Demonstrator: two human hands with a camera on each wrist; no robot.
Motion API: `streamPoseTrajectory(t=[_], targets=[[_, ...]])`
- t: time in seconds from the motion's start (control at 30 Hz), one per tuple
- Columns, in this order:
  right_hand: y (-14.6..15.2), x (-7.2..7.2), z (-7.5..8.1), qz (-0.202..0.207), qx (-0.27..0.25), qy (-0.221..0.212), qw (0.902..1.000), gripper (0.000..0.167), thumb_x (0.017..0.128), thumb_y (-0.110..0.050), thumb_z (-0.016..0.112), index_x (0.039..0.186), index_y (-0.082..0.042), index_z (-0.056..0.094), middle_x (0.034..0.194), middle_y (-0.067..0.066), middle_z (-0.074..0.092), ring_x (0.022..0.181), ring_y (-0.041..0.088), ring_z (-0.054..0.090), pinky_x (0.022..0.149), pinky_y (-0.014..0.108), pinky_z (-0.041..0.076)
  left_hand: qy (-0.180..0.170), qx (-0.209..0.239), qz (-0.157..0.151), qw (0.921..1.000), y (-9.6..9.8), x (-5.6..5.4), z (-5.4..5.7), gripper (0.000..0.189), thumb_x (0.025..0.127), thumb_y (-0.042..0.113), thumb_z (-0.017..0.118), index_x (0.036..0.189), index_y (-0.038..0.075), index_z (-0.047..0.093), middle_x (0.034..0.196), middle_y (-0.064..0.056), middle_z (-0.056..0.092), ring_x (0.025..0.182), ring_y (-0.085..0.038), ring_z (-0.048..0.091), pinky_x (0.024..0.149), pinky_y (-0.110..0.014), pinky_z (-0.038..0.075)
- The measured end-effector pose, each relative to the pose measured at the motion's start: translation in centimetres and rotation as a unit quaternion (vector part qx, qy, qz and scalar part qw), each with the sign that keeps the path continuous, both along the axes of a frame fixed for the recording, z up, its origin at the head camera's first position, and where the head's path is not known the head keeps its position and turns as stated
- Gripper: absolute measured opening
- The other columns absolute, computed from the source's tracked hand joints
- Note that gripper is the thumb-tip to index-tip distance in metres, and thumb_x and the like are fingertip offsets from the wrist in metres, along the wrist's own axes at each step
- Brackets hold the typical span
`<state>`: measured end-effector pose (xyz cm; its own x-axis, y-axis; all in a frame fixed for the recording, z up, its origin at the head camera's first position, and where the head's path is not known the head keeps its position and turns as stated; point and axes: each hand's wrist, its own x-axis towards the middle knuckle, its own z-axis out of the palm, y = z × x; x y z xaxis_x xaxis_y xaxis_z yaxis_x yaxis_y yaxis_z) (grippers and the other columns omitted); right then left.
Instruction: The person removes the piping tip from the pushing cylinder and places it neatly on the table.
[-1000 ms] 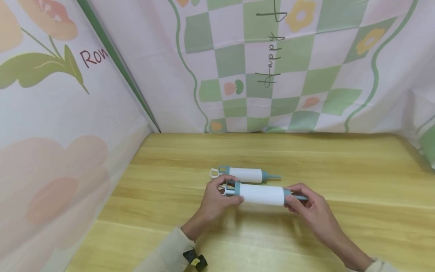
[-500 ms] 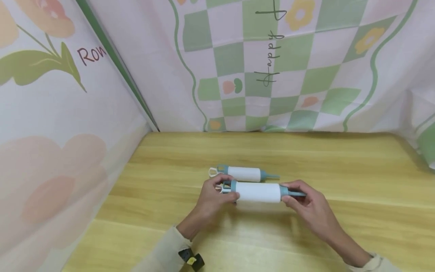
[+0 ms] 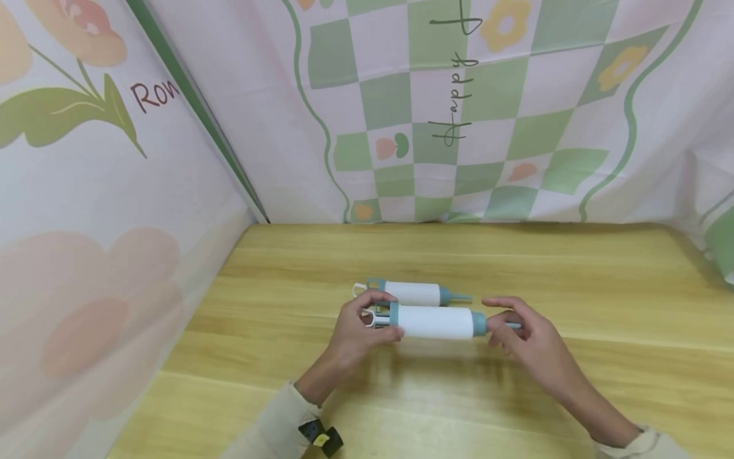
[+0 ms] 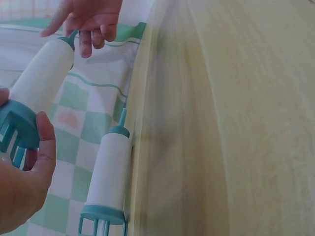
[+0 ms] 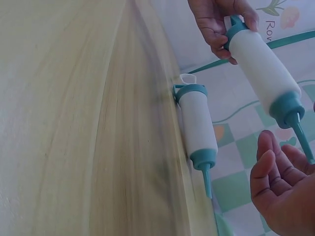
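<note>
My left hand (image 3: 352, 335) grips the teal collar of a large plastic syringe (image 3: 436, 322), thumb on the near side and index finger on the far side. White barrel, teal nozzle end and looped handle make up the syringe, held level above the table. Around its nozzle (image 5: 300, 135) hovers my right hand (image 3: 533, 341); the index finger is stretched out and the other fingers are loosely bent, without a grip in the right wrist view. A second, matching syringe (image 3: 411, 294) lies just behind, its nozzle pointing right.
Everything is over a wood-grain table (image 3: 459, 408). Behind it hangs a checked green and white cloth (image 3: 436, 89), and a floral cloth (image 3: 115, 191) covers the left side. A black band (image 3: 321, 438) circles the left sleeve.
The right hand has let go of the nozzle end, its index finger straightening and lifting away. The left hand keeps its grip; the held syringe has shifted slightly left.
</note>
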<state>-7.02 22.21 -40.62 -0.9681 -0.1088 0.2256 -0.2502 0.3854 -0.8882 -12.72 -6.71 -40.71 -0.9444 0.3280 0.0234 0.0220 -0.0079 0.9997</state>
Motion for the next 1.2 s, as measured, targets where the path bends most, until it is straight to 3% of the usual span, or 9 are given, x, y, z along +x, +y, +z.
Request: streamPoseTrajectory(t=[0.23, 0.43, 0.67, 0.9, 1.2], targets=[[-0.05, -0.16, -0.14, 0.003, -0.023, -0.029, 0.9993, 0.025, 0.106, -0.013, 0.051, 0.125, 0.002, 0.059, 0.088, 0.011, 0.069, 0.074, 0.02, 0.063, 0.061, 0.03, 0.054, 0.005, 0.005, -0.011, 0.9999, 0.03, 0.11, -0.12, 0.046, 0.072, -0.002, 0.08, 0.115, 0.005, 0.065, 0.119, -0.011, 0.057, 0.086, -0.021, 0.062, 0.071, -0.032, 0.056], [-0.11, -0.22, -0.3, 0.005, -0.014, -0.017, 0.9997, 0.018, 0.103, -0.008, 0.056, 0.115, 0.004, 0.063, 0.088, 0.007, 0.067, 0.074, 0.018, 0.063, 0.061, 0.028, 0.053, 0.009, -0.006, -0.005, 0.9999, 0.09, 0.14, -0.18, 0.045, 0.073, -0.001, 0.081, 0.115, 0.008, 0.067, 0.118, -0.01, 0.056, 0.085, -0.02, 0.06, 0.07, -0.03, 0.055], [-0.06, -0.1, -0.3, 0.008, -0.016, -0.004, 0.9998, 0.019, 0.1, -0.005, 0.06, 0.117, 0.001, 0.063, 0.093, 0.008, 0.068, 0.076, 0.018, 0.065, 0.063, 0.028, 0.055, 0.01, -0.013, -0.002, 0.9999, 0.0, 0.19, -0.27, 0.045, 0.073, 0.0, 0.082, 0.115, 0.009, 0.067, 0.117, -0.01, 0.056, 0.085, -0.021, 0.059, 0.069, -0.03, 0.054], [-0.15, 0.02, -0.53, 0.018, -0.032, 0.028, 0.9989, 0.034, 0.094, 0.001, 0.067, 0.127, 0.002, 0.058, 0.109, 0.017, 0.065, 0.096, 0.011, 0.064, 0.076, 0.024, 0.056, 0.01, -0.005, -0.002, 0.9999, -0.15, 0.17, -0.32, 0.046, 0.073, 0.0, 0.081, 0.115, 0.008, 0.067, 0.117, -0.01, 0.056, 0.086, -0.02, 0.058, 0.07, -0.03, 0.054], [-0.01, -0.02, -0.47, 0.03, -0.028, 0.028, 0.9988, 0.031, 0.095, -0.001, 0.067, 0.124, 0.004, 0.059, 0.113, 0.01, 0.065, 0.099, 0.01, 0.064, 0.079, 0.023, 0.055, 0.02, -0.007, 0.0, 0.9998, -0.2, 0.19, -0.57, 0.046, 0.072, -0.002, 0.081, 0.115, 0.005, 0.067, 0.114, -0.01, 0.057, 0.083, -0.019, 0.057, 0.068, -0.027, 0.052]])
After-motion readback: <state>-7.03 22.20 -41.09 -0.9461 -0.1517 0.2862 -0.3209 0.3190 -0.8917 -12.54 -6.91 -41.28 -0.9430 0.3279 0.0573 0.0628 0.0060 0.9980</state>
